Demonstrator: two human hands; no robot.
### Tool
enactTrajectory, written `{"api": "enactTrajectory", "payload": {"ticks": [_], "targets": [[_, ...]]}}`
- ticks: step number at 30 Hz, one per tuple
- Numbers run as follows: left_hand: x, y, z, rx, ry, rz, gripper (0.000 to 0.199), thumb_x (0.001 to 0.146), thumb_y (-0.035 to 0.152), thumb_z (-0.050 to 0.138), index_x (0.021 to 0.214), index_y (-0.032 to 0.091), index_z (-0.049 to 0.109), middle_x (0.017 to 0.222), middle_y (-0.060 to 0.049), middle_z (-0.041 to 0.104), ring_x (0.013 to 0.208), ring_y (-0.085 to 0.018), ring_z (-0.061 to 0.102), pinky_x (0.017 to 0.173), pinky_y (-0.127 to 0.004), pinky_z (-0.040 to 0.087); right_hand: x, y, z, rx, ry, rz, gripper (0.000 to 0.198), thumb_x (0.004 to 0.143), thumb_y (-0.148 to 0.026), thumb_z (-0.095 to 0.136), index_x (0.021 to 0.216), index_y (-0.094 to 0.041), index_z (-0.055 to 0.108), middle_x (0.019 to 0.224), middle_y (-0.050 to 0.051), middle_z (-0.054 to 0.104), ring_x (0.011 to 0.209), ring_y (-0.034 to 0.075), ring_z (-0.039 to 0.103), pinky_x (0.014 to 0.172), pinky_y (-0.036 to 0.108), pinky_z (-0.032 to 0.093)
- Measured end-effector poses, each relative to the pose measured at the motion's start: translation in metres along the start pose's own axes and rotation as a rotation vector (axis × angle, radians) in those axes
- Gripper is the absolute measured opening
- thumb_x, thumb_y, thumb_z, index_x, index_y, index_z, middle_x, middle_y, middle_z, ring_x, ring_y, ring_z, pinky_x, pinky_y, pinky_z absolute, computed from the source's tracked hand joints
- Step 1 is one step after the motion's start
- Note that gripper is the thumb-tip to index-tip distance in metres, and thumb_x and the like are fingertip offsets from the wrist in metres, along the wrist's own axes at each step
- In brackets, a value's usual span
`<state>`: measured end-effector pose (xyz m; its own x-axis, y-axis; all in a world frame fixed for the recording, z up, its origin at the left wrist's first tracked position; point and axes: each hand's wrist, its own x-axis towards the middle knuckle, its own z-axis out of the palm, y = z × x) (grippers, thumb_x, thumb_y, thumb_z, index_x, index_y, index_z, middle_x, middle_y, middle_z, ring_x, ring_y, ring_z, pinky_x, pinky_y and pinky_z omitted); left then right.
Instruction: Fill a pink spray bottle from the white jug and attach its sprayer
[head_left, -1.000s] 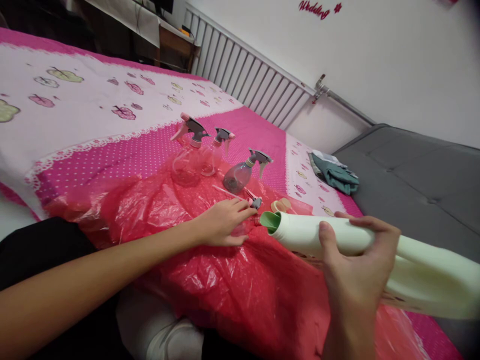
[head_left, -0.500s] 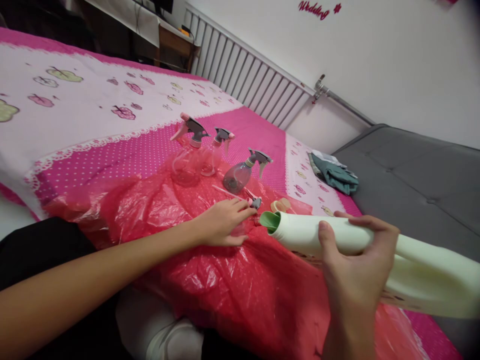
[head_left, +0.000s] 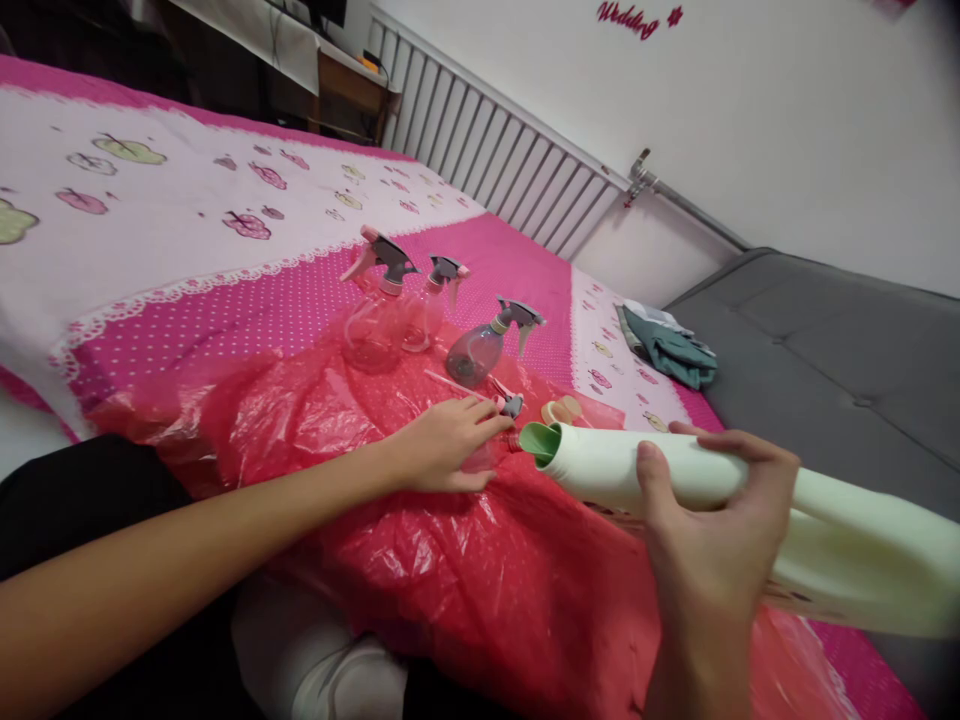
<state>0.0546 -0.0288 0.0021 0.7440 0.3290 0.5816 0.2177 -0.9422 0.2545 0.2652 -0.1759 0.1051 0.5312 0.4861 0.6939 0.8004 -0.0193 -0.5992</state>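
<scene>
My right hand (head_left: 709, 515) grips a pale green jug (head_left: 600, 462) tipped on its side, its green spout (head_left: 538, 441) pointing left. Just at the spout is the neck of a small clear bottle (head_left: 478, 460), held by my left hand (head_left: 442, 447). Those fingers hide much of the bottle, and I cannot tell whether liquid is flowing. Past my left fingertips lies a loose grey-and-pink spray head (head_left: 512, 406) with a thin tube. A yellowish cap (head_left: 561, 409) sits beyond the spout.
Two clear spray bottles (head_left: 373, 325) and a grey-tinted spray bottle (head_left: 476, 352) stand on a crumpled red plastic sheet (head_left: 420, 560). Beneath is a bed with a pink patterned cover (head_left: 180, 220). Folded clothes (head_left: 667, 345) lie by the grey headboard (head_left: 832, 370).
Nearly everything holds its place. The jug and both hands stay where they were.
</scene>
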Motion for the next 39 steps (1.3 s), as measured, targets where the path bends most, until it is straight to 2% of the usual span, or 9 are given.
{"api": "enactTrajectory", "payload": {"ticks": [12, 26, 39], "targets": [[-0.0002, 0.0000, -0.0007, 0.002, -0.004, 0.009, 0.053, 0.096, 0.033, 0.072, 0.143, 0.010, 0.061, 0.135, -0.022, 0.071, 0.119, -0.038, 0.071, 0.105, -0.050, 0.059, 0.0001, -0.0010, -0.0009, -0.008, 0.004, 0.002, 0.047, 0.078, -0.051, 0.079, 0.111, -0.026, 0.057, 0.123, 0.008, 0.076, 0.118, 0.034, 0.071, 0.108, 0.059, 0.055], [0.0004, 0.0013, -0.0012, 0.004, -0.006, -0.003, 0.051, 0.095, 0.032, 0.071, 0.142, 0.015, 0.060, 0.134, -0.019, 0.071, 0.118, -0.036, 0.072, 0.104, -0.049, 0.059, 0.0002, -0.0046, -0.0009, -0.003, -0.001, 0.003, 0.046, 0.080, -0.051, 0.079, 0.111, -0.025, 0.057, 0.124, 0.008, 0.075, 0.120, 0.033, 0.069, 0.109, 0.056, 0.054], [0.0004, 0.0004, -0.0005, -0.006, -0.004, 0.001, 0.052, 0.095, 0.032, 0.071, 0.142, 0.013, 0.061, 0.134, -0.021, 0.071, 0.118, -0.037, 0.071, 0.103, -0.052, 0.060, 0.0001, -0.0048, 0.0003, -0.018, -0.004, -0.003, 0.046, 0.080, -0.051, 0.079, 0.112, -0.025, 0.058, 0.124, 0.008, 0.074, 0.119, 0.032, 0.068, 0.108, 0.054, 0.054]]}}
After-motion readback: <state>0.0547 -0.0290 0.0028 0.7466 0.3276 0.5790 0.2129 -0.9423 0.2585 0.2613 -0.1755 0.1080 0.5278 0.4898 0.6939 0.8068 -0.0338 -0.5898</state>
